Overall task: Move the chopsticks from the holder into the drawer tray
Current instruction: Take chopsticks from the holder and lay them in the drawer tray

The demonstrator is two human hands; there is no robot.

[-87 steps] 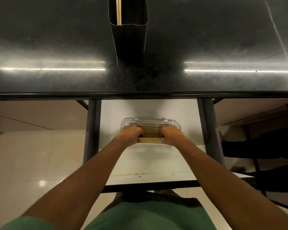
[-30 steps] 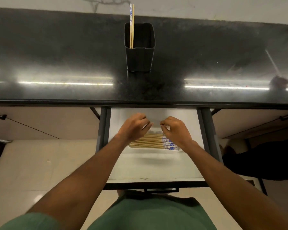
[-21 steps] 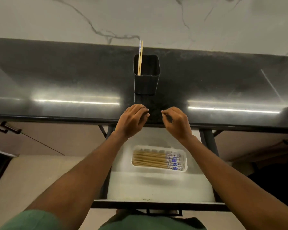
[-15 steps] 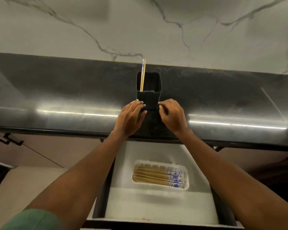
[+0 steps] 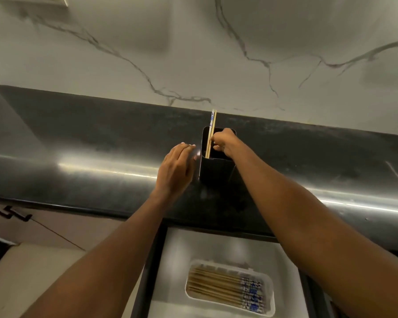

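A black rectangular holder [image 5: 216, 169] stands on the dark countertop. A pair of wooden chopsticks [image 5: 211, 131] with blue-and-white tops leans at its left inner side. My right hand [image 5: 223, 142] reaches into the holder's mouth, its fingertips pinching the pair. Just left of the holder hovers my left hand [image 5: 176, 168], fingers spread, holding nothing. Below, in the open white drawer [image 5: 170, 260], a clear tray [image 5: 270, 294] holds several chopsticks [image 5: 218, 286] laid side by side.
The dark countertop [image 5: 90, 157] runs the full width, with a marble wall [image 5: 193, 53] behind it. A cabinet front with a black handle [image 5: 12, 215] sits at the lower left. Black drawer rails frame the drawer.
Both hands rose from the tray in the drawer up to the holder. My right hand went into the holder and took hold of the chopsticks; my left hand moved beside the holder.
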